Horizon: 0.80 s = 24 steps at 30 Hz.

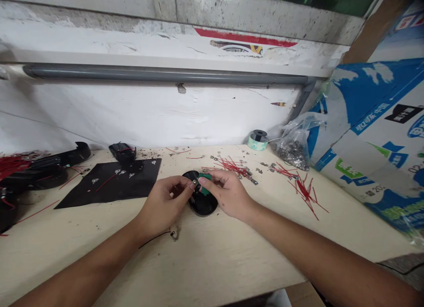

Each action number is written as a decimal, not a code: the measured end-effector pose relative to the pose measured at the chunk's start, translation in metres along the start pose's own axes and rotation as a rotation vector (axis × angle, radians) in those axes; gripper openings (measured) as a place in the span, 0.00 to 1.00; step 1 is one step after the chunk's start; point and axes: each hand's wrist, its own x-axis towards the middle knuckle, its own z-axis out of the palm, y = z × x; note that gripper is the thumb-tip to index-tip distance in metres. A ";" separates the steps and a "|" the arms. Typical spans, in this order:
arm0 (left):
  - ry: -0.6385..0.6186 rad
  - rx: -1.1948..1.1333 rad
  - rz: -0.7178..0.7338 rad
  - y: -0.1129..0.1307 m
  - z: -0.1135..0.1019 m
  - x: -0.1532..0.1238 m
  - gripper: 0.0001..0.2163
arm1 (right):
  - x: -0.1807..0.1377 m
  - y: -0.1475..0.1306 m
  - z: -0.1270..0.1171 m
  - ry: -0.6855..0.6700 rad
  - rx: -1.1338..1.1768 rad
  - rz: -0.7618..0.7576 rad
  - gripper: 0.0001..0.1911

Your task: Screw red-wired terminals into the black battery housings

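- Head view: gripping a small green piece (205, 183) between thumb and fingers of the right hand (229, 194), over a glossy black rounded plastic shell (203, 205) on the pale tabletop (198, 267).
- Pinching a small silver metal tab (194, 182) in the left hand (167, 201).
- With thin red wires (232, 164) scattered beyond.

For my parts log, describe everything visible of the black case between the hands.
The black case looks like glossy plastic, with a rounded, hollow near end. It appears to rest open side up on the table. The left hand and right hand hide its middle; contact is unclear. A green piece in the right hand overlaps it.
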 end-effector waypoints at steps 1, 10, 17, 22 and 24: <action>-0.004 0.011 -0.006 0.001 0.000 0.000 0.14 | 0.000 0.000 0.000 0.002 0.000 -0.004 0.14; -0.038 0.076 0.044 -0.002 0.003 0.000 0.13 | -0.001 0.001 0.000 -0.039 0.021 -0.001 0.15; -0.042 0.090 0.085 -0.002 0.003 0.000 0.11 | 0.000 -0.001 0.001 -0.067 -0.038 -0.020 0.15; -0.030 0.099 0.107 -0.005 0.005 -0.001 0.11 | -0.001 -0.005 0.004 -0.057 -0.032 -0.010 0.13; -0.028 0.096 0.101 -0.005 0.006 -0.002 0.12 | -0.003 -0.005 0.006 -0.034 -0.070 -0.012 0.12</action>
